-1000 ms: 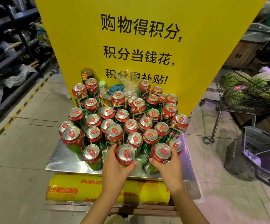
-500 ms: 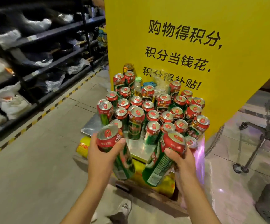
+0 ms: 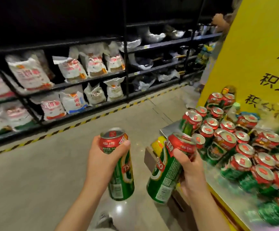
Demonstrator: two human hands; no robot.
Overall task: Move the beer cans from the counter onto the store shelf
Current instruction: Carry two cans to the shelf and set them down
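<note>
Head view: two cans held over the floor, left of the tabletop.
Left can (image 3: 118, 162): smooth green metal cylinder, red band, silver lid; left hand (image 3: 102, 162) wraps it, so its middle is hidden.
Right can (image 3: 168, 165): same make, tilted; right hand (image 3: 188, 167) curled round it.
Cans (image 3: 245, 145): crowded on the shiny steel tabletop (image 3: 167, 130), blurred and cut off at right.
Shelf (image 3: 88, 80): dark metal, white sacks; print unreadable.
Sign (image 3: 252, 55): yellow, cropped.

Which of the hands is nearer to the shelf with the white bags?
Left. The left hand, holding a can, is on the side toward the shelf; the right hand is beside the counter.
</note>
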